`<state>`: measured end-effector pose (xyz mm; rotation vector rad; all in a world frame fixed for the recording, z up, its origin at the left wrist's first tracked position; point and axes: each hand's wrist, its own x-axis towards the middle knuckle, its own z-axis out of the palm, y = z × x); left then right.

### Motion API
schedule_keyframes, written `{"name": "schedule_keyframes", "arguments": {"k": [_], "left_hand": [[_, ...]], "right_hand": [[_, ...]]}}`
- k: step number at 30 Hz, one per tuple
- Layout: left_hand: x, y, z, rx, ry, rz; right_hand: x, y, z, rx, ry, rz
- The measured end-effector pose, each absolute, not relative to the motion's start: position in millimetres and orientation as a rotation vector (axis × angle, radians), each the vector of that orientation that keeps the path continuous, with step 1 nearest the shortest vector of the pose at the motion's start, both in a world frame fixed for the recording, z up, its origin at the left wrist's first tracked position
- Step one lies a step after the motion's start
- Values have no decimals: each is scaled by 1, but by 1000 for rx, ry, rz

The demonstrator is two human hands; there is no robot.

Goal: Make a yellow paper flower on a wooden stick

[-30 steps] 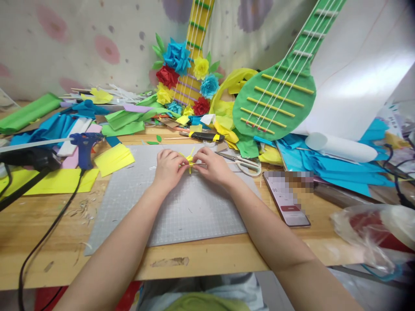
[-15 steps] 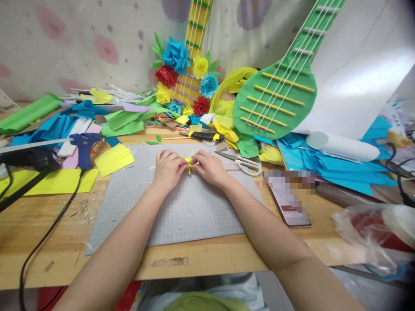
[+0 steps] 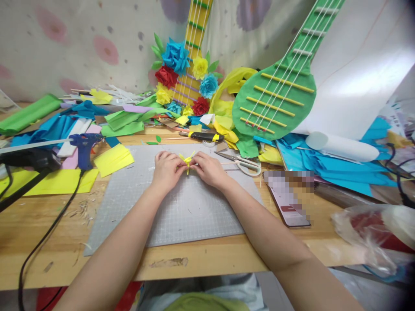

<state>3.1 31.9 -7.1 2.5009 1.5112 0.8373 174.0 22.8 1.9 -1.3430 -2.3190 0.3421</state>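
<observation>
A small yellow paper flower [image 3: 187,160] with spiky petals is pinched between both hands, just above the grey cutting mat [image 3: 194,207]. My left hand [image 3: 167,169] grips its left side with thumb and fingertips. From the right, my right hand [image 3: 209,169] holds it the same way, fingers closed. A thin stick [image 3: 228,163] shows to the right of my right hand; whether it joins the flower is hidden. Scissors [image 3: 244,163] lie at the mat's upper right edge. Beyond the mat rests a black and yellow utility knife [image 3: 207,136].
A blue glue gun [image 3: 83,149] and its cord stand at left beside yellow paper [image 3: 114,160]. A green paper instrument [image 3: 275,103] leans at the back, near a yellow one with flowers [image 3: 191,77]. A phone [image 3: 287,203] and a plastic bag [image 3: 372,233] lie at right.
The yellow flower has turned slightly between my fingertips, and more of its petals show above them. Both hands stay in nearly the same place.
</observation>
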Motion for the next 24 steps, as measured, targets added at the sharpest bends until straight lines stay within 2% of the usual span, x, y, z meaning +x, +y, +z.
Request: {"name": "schedule_keyframes", "arguments": {"k": [14, 24], "left_hand": [[0, 35, -9, 2553, 1453, 790], [1, 35, -9, 2362, 1481, 879]], "right_hand": [[176, 23, -4, -1306, -2286, 351], [176, 25, -7, -1292, -2243, 404]]}}
